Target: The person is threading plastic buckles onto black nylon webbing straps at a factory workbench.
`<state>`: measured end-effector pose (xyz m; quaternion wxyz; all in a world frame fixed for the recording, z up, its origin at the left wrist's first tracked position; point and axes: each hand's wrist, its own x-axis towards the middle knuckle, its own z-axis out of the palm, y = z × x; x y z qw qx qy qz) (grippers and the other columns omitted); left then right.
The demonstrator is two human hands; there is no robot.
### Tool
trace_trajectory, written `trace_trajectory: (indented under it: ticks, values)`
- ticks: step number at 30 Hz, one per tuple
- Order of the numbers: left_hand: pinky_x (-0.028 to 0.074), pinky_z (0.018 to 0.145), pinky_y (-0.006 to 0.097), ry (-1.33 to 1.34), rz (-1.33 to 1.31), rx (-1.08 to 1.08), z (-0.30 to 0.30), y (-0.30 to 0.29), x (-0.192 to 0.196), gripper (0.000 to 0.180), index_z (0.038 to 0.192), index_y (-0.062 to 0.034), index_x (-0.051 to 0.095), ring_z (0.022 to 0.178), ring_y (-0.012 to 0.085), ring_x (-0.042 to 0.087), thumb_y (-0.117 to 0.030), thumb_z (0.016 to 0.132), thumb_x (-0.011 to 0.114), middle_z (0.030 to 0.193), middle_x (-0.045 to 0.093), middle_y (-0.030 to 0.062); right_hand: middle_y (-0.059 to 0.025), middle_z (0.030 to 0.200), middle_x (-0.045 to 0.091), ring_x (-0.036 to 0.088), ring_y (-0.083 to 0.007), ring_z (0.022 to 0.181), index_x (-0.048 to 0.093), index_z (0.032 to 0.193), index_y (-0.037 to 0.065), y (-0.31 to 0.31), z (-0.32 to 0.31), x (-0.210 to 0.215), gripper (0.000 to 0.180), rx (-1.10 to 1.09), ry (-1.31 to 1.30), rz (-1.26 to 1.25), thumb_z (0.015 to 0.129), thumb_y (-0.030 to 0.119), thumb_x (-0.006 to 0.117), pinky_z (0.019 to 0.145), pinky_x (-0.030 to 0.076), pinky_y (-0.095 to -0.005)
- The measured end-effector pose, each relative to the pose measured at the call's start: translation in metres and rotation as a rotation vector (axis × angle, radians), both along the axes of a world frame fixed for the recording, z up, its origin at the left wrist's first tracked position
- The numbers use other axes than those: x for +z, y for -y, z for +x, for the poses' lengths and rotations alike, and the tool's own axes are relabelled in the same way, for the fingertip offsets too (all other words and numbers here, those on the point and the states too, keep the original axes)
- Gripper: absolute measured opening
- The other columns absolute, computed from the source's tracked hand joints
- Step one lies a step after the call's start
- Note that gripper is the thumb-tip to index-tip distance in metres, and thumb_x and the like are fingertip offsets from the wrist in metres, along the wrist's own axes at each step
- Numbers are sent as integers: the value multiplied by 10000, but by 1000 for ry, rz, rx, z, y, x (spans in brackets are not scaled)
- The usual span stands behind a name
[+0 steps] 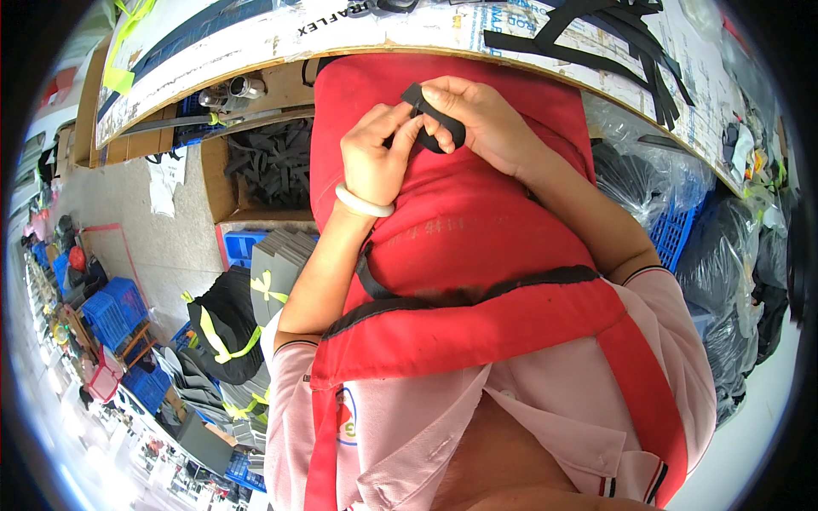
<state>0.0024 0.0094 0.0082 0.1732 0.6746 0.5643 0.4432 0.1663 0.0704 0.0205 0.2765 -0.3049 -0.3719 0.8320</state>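
Both of my hands meet above my lap, over the red apron (477, 196), just short of the table edge. Between them is a black fabric strap (446, 128), bent into a loop. My right hand (486, 123) grips it with the thumb pressed on its flat upper end. My left hand (375, 153), with a pale bangle at the wrist, pinches the strap from the other side with thumb and fingers. The fingertips partly hide where the strap's ends lie.
Ahead, the worktable (256, 64) carries a pile of black straps (613, 43) at the right. A cardboard box of black strips (268, 162) sits below left. Bundled black fabric (226, 324) lies nearer. Plastic bags (720, 255) and a blue crate (677, 230) stand right.
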Motion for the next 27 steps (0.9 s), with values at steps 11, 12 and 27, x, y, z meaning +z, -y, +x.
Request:
trace_trajectory:
  ticks: [11, 12, 27]
  values:
    - [404, 393, 202, 1223, -633, 97, -2, -11, 6, 173, 962, 58, 663, 520, 112, 566, -89, 872, 649, 789, 663, 112, -15, 758, 610, 580, -61, 670, 641, 1000, 6, 8, 1, 38, 182, -260, 180, 538, 887, 149, 638, 590, 468, -179]
    - [404, 393, 202, 1225, -635, 96, 0, -10, 6, 173, 962, 58, 663, 520, 112, 566, -89, 872, 649, 789, 663, 112, -15, 758, 610, 580, -61, 670, 641, 1000, 6, 7, 2, 37, 182, -260, 183, 538, 887, 149, 638, 590, 468, -179]
    - [377, 397, 177, 974, -443, 61, 0, -2, 8, 166, 1000, 39, 675, 519, 63, 532, -53, 863, 655, 738, 641, 69, -13, 688, 563, 495, -49, 497, 558, 987, 14, -5, 8, 6, 236, 11, 263, 132, 922, 238, 592, 446, 399, -181]
